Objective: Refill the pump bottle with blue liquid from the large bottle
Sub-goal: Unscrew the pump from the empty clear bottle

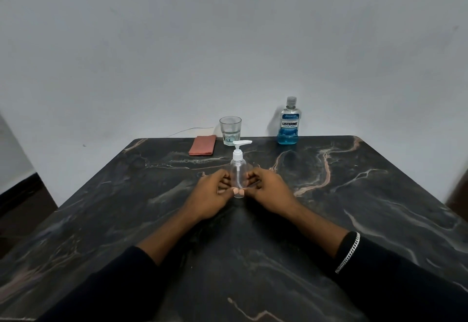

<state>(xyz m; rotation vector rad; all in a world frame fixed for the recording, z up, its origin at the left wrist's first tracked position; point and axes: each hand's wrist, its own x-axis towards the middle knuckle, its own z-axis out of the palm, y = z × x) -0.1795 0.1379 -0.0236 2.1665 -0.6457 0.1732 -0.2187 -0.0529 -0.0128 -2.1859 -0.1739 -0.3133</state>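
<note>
A small clear pump bottle [238, 169] with a white pump head stands upright at the middle of the dark marble table [354, 195]; it looks empty. My left hand [212, 195] wraps its lower left side and my right hand [268, 187] its lower right side, thumbs meeting in front of its base. The large bottle [288, 124], clear with blue liquid in its lower part, a blue label and a grey cap on, stands upright at the table's far edge, right of centre, well beyond both hands.
A drinking glass [230, 130] with a little clear liquid stands at the far edge, behind the pump bottle. A folded reddish cloth [202, 145] lies left of it. A thin wire [187, 130] runs along the white wall behind.
</note>
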